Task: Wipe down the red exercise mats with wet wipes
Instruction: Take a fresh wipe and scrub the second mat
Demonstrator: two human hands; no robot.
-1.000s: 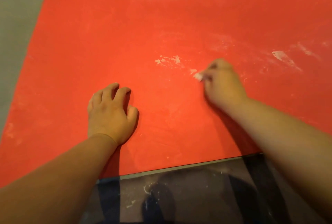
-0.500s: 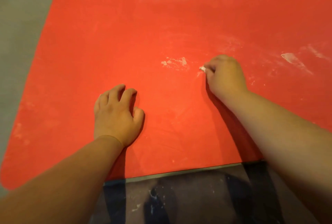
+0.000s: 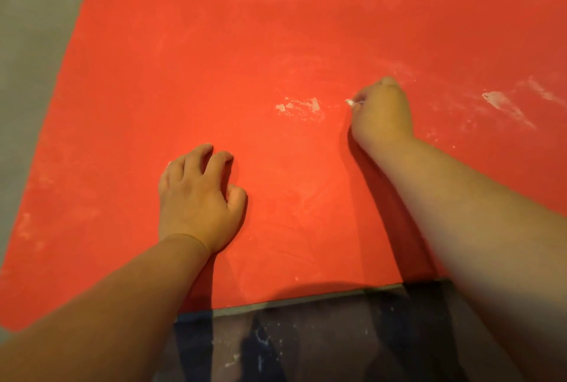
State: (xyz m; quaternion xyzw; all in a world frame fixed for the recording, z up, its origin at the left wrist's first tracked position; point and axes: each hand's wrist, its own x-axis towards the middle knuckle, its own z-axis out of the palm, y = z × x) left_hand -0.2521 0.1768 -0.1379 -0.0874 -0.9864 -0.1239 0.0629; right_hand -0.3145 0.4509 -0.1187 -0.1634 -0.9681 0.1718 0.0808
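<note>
A red exercise mat [image 3: 214, 81] covers most of the floor in front of me. White smears mark it: one patch [image 3: 299, 107] in the middle and another patch [image 3: 503, 104] at the right. My right hand [image 3: 382, 111] is curled round a small white wet wipe [image 3: 349, 102], of which only a tip shows at the fingers, pressed to the mat just right of the middle patch. My left hand [image 3: 199, 197] rests on the mat with its fingers bent, holding nothing.
Grey floor [image 3: 33, 59] borders the mat at the left and along the top. The mat's near edge lies against my dark, white-speckled trousers [image 3: 306, 341] at the bottom of the view.
My right hand with the wipe has slid a little farther away across the mat. My left hand has stayed planted. The view has shifted slightly.
</note>
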